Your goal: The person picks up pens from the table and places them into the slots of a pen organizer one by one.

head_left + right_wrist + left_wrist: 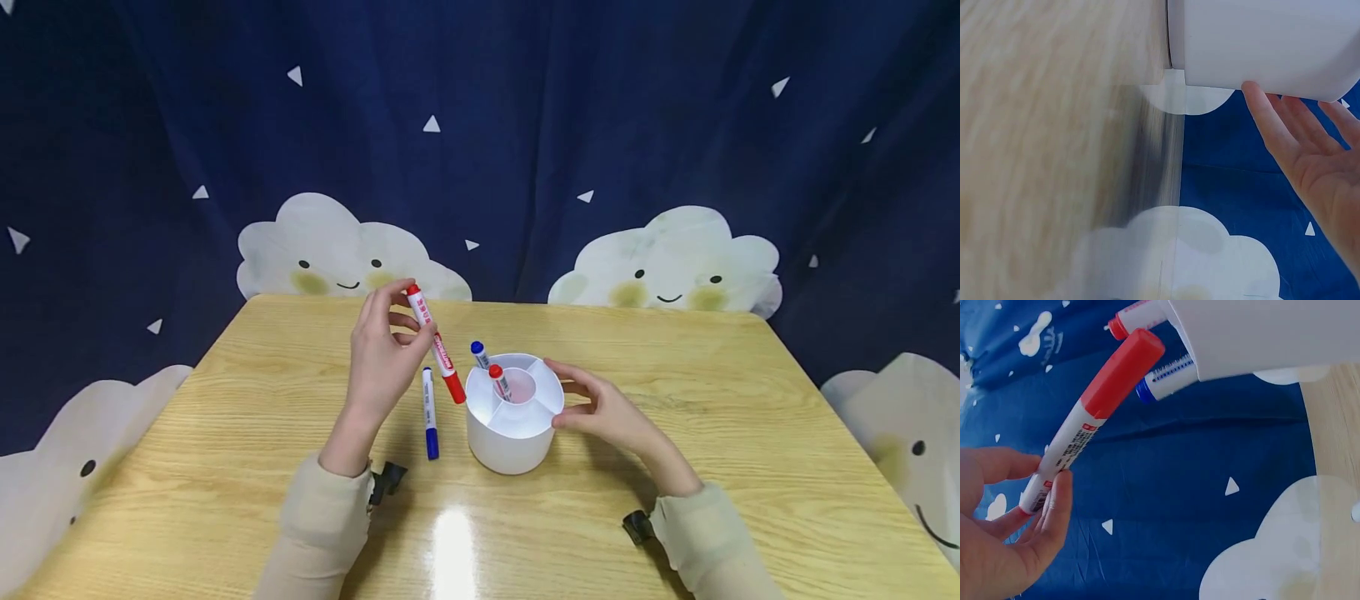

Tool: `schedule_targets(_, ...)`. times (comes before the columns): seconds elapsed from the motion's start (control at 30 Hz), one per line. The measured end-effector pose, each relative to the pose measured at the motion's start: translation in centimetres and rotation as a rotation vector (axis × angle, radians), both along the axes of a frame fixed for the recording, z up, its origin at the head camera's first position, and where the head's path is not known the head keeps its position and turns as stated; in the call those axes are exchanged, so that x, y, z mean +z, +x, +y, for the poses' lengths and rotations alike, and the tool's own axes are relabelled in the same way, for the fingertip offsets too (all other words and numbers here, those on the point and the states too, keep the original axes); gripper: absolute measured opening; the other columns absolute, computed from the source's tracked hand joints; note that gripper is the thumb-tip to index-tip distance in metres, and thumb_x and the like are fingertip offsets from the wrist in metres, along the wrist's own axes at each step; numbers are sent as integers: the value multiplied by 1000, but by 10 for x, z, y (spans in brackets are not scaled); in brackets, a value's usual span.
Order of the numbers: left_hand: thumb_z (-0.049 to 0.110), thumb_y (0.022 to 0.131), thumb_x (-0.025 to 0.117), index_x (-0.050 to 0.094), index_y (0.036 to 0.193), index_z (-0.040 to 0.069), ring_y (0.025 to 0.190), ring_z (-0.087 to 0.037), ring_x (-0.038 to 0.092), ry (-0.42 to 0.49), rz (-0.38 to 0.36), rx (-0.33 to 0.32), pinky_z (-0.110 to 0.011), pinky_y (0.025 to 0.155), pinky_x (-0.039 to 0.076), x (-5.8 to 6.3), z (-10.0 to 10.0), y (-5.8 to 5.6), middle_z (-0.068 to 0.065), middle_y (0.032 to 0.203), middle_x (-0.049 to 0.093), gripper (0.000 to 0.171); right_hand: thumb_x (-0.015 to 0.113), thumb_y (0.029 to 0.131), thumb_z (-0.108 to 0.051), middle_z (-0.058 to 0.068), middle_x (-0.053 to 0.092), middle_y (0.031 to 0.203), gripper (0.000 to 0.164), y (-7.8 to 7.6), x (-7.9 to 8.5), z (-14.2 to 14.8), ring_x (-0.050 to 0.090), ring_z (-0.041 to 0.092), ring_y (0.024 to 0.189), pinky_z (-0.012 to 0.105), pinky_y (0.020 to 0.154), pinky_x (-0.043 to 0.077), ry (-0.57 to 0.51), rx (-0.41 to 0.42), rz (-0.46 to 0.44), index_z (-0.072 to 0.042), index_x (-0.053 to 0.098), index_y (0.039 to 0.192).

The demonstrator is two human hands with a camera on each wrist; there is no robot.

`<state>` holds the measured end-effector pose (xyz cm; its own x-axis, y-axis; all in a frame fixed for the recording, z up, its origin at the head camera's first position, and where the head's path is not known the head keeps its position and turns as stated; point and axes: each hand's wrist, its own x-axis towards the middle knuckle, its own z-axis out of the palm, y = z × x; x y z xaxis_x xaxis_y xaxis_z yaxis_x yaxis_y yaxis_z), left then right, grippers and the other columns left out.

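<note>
My left hand [384, 354] pinches a red whiteboard marker [437, 348] near its rear end, between thumb and fingers. The marker slants, its red cap pointing down beside the left rim of a round white pen holder [510, 450]. In the left wrist view the same marker [1075, 437] is close up. Upright in the holder are a blue-capped marker [478, 353] and a red-topped marker [498, 382]. With fingers spread and nearly straight, my right hand [609, 412] touches the holder's right side; in the right wrist view its fingertips meet the holder's edge.
A blue marker [430, 414] lies on the wooden table [675, 375] to the left of the holder. Behind the table hangs a dark blue curtain [495, 150] with clouds and triangles. Black wrist mounts [637, 527] sit beside both sleeves.
</note>
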<state>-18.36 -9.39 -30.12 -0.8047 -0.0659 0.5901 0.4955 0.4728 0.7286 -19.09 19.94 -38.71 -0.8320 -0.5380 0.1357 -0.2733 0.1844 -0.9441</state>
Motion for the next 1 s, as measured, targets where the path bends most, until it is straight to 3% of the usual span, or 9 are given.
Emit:
schedule_targets(0.2, 1, 77, 66, 48, 120, 5, 74, -15, 58, 21, 74, -29, -20, 59, 52, -1, 9, -1, -10, 101, 51, 46, 72, 76, -11, 11, 38, 140, 73, -2, 1, 0, 43, 37, 119, 31, 81, 52, -5, -11, -15, -13, 35, 140)
schedule_targets(0.57, 3, 77, 66, 47, 114, 5, 76, -16, 58, -28, -26, -91, -21, 60, 53, -13, 19, 1, -9, 99, 52, 41, 72, 76, -10, 10, 37, 141, 73, -1, 0, 0, 43, 36, 118, 31, 82, 52, -6, -4, -5, -11, 35, 139)
schedule_targets(1.0, 0, 77, 64, 52, 105, 6, 74, -14, 58, -100, -45, -145, -18, 59, 52, -28, 23, 1, -7, 95, 52, 31, 71, 76, -9, 12, 37, 140, 73, -1, 0, 0, 42, 40, 117, 31, 82, 52, -18, 1, 6, -9, 35, 139)
